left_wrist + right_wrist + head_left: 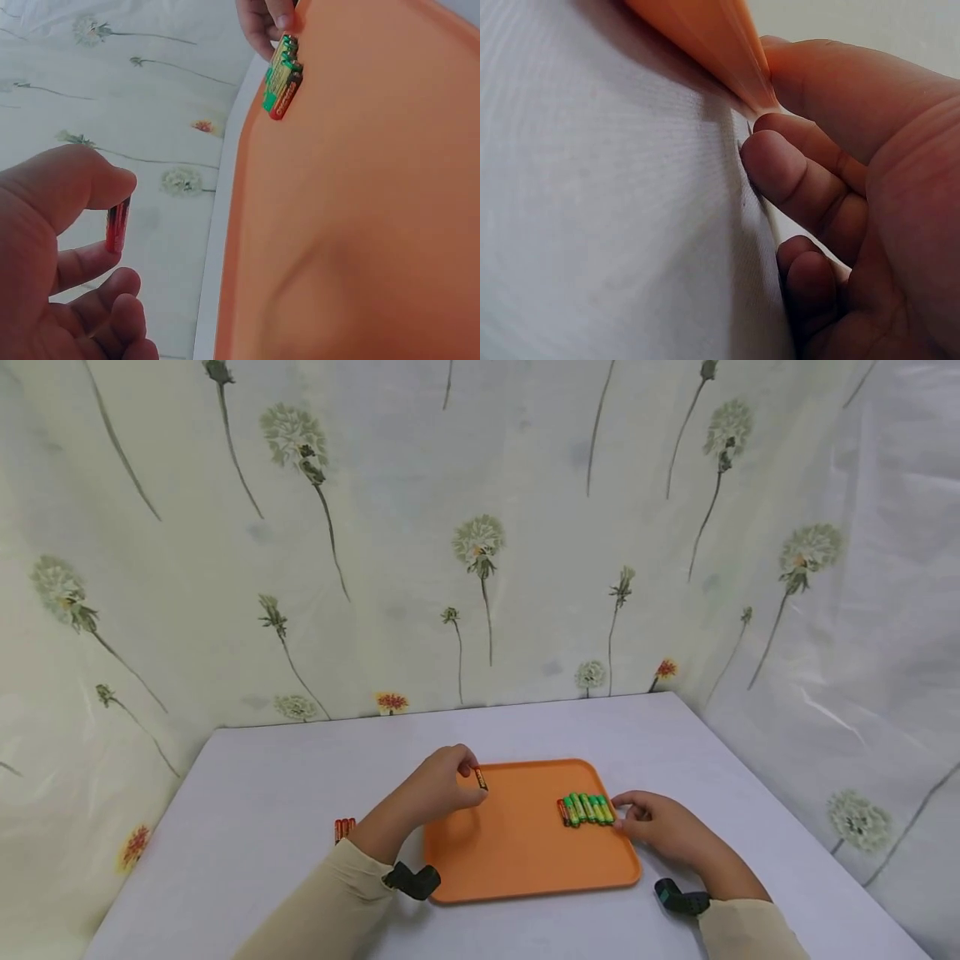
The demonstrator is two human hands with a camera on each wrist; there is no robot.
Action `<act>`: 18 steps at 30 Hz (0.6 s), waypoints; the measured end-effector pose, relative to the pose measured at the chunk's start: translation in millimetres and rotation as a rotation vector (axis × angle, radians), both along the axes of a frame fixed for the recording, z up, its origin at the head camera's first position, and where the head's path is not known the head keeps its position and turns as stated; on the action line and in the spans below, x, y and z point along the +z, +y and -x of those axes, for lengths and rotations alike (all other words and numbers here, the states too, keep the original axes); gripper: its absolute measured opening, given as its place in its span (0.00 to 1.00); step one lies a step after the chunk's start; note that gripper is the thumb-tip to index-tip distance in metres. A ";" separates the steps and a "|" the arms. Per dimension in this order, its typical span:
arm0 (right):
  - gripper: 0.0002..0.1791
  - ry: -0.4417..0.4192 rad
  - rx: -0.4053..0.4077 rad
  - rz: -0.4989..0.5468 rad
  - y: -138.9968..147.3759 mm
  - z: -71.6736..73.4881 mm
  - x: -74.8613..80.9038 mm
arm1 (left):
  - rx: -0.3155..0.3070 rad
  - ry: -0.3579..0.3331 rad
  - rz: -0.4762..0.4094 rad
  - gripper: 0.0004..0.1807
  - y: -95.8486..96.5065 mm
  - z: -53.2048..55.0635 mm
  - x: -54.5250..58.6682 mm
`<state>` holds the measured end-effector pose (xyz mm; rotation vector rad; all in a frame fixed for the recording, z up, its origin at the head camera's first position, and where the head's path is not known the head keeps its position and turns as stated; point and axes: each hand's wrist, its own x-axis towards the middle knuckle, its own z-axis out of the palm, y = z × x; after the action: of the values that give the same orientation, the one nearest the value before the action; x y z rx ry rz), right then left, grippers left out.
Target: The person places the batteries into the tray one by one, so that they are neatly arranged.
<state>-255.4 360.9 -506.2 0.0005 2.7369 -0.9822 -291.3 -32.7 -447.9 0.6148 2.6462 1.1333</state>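
Between thumb and index finger, my left hand (438, 789) pinches a red and black battery (117, 226) above the left part of an orange tray (525, 864). My right hand (663, 827) holds the tray's right rim, with the thumb against the edge and the other fingers curled beneath in the right wrist view. Just inside that rim lies a row of batteries, several green-and-yellow batteries (587, 808) side by side with a red battery (562, 812) at their left end.
Several red batteries (343, 828) lie on the white table (285, 785) left of the tray, partly behind my left forearm. A flower-patterned curtain (390, 543) hangs along the back and sides. Each wrist carries a black camera.
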 end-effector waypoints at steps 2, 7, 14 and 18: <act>0.27 0.000 0.003 -0.001 0.6 -0.7 -0.4 | -0.010 -0.008 -0.004 0.23 9.1 2.0 -0.8; 0.28 0.002 0.005 -0.009 3.6 -2.2 2.3 | -0.046 -0.068 -0.042 0.21 36.1 5.2 -6.2; 0.29 0.023 0.030 0.003 4.2 -2.2 5.1 | -0.066 -0.123 -0.033 0.20 73.5 5.9 -13.6; 0.28 0.020 0.033 0.022 1.3 -1.6 0.3 | -0.053 -0.129 -0.011 0.22 91.4 5.1 -22.8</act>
<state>-253.8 362.2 -505.9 -0.0577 2.7353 -1.0082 -296.4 58.7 -470.7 0.5893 2.5026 1.1342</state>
